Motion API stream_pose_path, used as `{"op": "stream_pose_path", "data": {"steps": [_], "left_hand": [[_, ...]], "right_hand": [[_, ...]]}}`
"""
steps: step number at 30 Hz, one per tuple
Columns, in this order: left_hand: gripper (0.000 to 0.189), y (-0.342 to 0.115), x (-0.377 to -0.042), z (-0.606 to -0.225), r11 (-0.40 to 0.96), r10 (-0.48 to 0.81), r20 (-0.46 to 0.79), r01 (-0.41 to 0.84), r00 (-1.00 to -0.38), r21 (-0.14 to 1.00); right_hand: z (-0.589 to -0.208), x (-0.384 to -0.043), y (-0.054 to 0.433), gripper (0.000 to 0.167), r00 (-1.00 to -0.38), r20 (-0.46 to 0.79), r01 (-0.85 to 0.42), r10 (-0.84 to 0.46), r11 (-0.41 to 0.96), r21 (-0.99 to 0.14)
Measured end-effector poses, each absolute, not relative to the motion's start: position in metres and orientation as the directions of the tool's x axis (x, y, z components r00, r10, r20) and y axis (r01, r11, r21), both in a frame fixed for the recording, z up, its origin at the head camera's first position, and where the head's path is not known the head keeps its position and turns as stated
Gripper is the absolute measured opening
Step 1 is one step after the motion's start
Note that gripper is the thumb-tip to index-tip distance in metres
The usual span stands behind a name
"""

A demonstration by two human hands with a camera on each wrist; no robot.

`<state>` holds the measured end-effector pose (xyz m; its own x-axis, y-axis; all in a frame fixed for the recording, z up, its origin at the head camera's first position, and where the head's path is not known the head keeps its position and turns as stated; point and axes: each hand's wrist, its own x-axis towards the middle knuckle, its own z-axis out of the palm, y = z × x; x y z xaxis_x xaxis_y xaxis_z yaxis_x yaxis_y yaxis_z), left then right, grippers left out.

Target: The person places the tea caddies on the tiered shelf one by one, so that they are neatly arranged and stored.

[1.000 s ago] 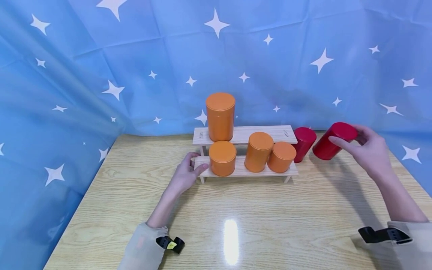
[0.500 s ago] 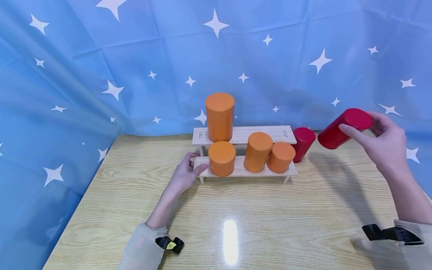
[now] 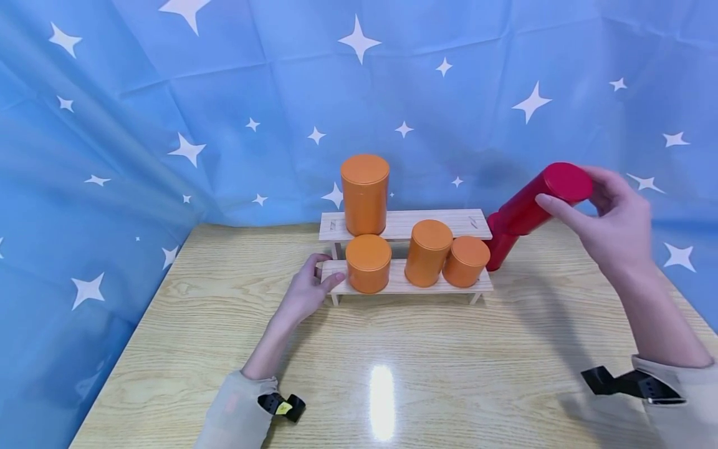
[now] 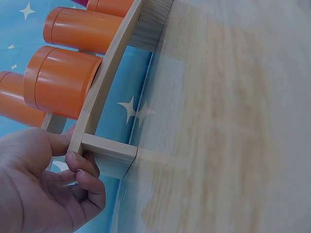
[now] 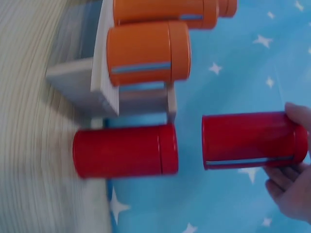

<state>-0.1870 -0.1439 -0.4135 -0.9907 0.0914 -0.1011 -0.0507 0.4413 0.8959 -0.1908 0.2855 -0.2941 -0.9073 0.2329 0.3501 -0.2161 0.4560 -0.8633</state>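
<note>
My right hand (image 3: 614,231) grips a red lidded canister (image 3: 535,199) by its lid end, thumb on one side and fingers on the other. This canister is tilted in the air. A second red canister (image 3: 501,251) stands on the table at the shelf's right end, partly hidden behind the held one in the head view. In the right wrist view a gap shows between the standing canister (image 5: 121,151) and the base of the held canister (image 5: 250,140). My left hand (image 3: 305,290) pinches the left end of the two-step wooden shelf (image 3: 432,222), thumb on top of the lower board.
On the upper board stands a tall orange canister (image 3: 366,196). Along the lower board are a short orange canister (image 3: 368,265), a medium orange canister (image 3: 429,254) and another short orange canister (image 3: 467,262). A blue star-print cloth (image 3: 252,168) hangs behind the wooden table (image 3: 314,386).
The right hand has lifted the red canister, first up and to the right, then left, so it now overlaps the standing red canister in the head view. The left hand has stayed put.
</note>
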Motion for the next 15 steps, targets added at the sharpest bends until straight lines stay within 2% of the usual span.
{"op": "stream_pose_path", "data": {"steps": [6, 15], "left_hand": [[0.049, -0.144, -0.187, -0.413, 0.445, 0.092, -0.097, -0.046, -0.991, 0.894], [0.048, -0.144, -0.186, -0.413, 0.438, 0.096, -0.092, -0.041, -0.991, 0.898]], "right_hand": [[-0.293, -0.198, 0.259, 0.058, -0.917, 0.365, -0.267, 0.162, 0.432, -0.861], [-0.3, -0.218, 0.219, 0.059, -0.944, 0.319, -0.258, 0.085, 0.416, -0.872]]}}
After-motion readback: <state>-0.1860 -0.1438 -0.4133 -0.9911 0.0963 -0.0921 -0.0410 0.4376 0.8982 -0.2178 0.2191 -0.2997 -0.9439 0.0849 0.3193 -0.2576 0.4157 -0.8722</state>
